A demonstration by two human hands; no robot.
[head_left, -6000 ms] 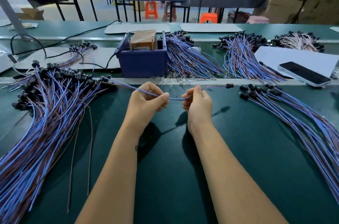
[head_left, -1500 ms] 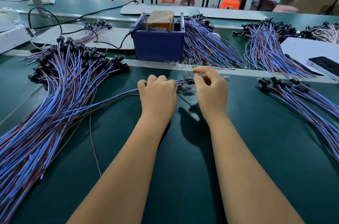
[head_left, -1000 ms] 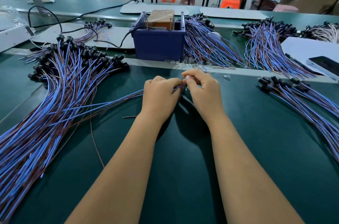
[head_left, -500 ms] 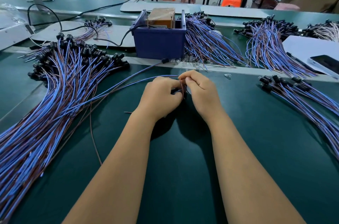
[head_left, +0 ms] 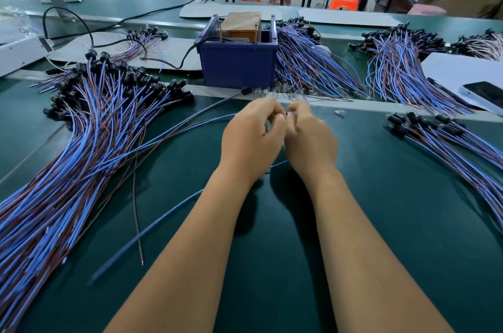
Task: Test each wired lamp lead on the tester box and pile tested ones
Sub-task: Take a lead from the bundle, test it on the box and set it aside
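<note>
No writing can be read on the blue tester box (head_left: 237, 65) at the far centre of the green bench (head_left: 381, 223), nor on the taped brown block inside it. Just in front of it, the left hand (head_left: 251, 136) and right hand (head_left: 310, 139) meet, fingers curled and pinching the end of one lamp lead (head_left: 152, 234), whose blue wire trails near-left. One big lead pile (head_left: 68, 169) lies left, one smaller pile (head_left: 457, 147) right, and one phone (head_left: 484, 94) far right.
</note>
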